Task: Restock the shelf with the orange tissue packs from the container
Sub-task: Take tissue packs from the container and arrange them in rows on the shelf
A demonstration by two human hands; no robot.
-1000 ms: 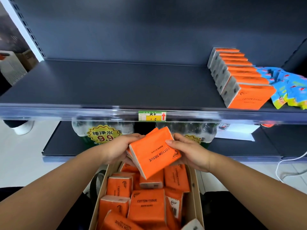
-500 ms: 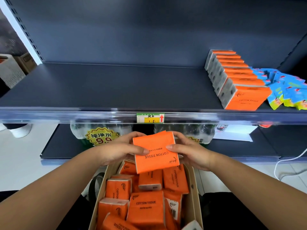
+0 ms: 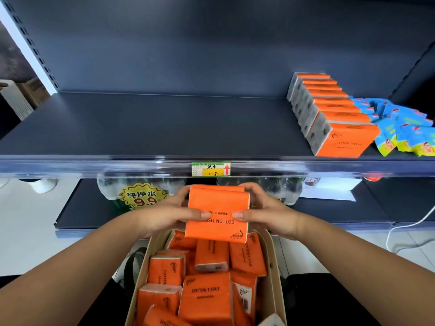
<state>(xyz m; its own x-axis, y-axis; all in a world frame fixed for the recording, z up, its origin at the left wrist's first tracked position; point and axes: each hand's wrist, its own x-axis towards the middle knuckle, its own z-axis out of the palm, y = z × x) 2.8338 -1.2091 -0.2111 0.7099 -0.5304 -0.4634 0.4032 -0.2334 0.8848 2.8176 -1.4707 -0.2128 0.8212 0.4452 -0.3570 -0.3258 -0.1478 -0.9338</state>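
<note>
Squared up and raised slightly since a second ago, the orange tissue pack [image 3: 217, 212] hovers at lower centre of the frame, above the container [image 3: 274, 267] and below the shelf [image 3: 153, 128] edge. The left hand [image 3: 164, 216] pinches its left side, thumb on the face and fingers [image 3: 182, 195] curled behind, and the right hand [image 3: 266, 215] grips the right side likewise. At upper right a row of packs [image 3: 334, 114] stands on the shelf.

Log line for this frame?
left hand: grips orange packs | right hand: grips same | packs: above container | shelf row: far right
</note>
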